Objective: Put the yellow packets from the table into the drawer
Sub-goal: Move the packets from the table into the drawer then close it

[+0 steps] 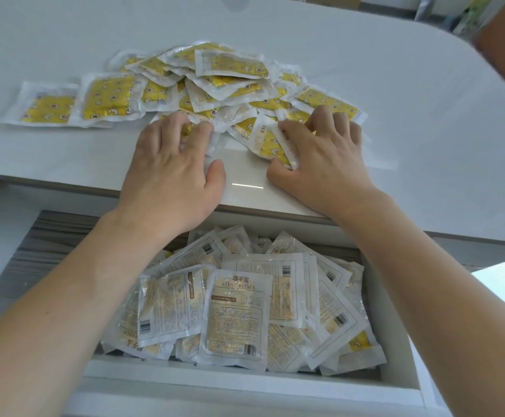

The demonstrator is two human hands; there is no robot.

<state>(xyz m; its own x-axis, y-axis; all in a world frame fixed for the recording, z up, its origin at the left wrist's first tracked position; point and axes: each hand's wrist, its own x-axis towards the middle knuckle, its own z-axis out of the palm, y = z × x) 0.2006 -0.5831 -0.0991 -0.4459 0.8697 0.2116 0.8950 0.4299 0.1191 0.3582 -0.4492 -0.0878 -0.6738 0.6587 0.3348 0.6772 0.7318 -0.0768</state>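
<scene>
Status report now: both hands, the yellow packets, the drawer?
Left hand and right hand grip packets at pile edge. Drawer open, nearly full. Nothing blocking.

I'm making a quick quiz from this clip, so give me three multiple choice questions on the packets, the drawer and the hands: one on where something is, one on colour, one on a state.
1. Where does the loose pile of packets lie?
A. on the white table
B. on the floor
C. on a chair

2. What colour shows through the packets on the table?
A. red
B. yellow
C. blue

3. In what state is the drawer?
A. shut
B. open and bare
C. open and heaped with packets

Answers: 1 A, the pile sits on the tabletop beyond the left hand and right hand. 2 B, yellow prints show inside the clear wrappers. 3 C, it is pulled out below the table edge, with packets piled inside.
</scene>
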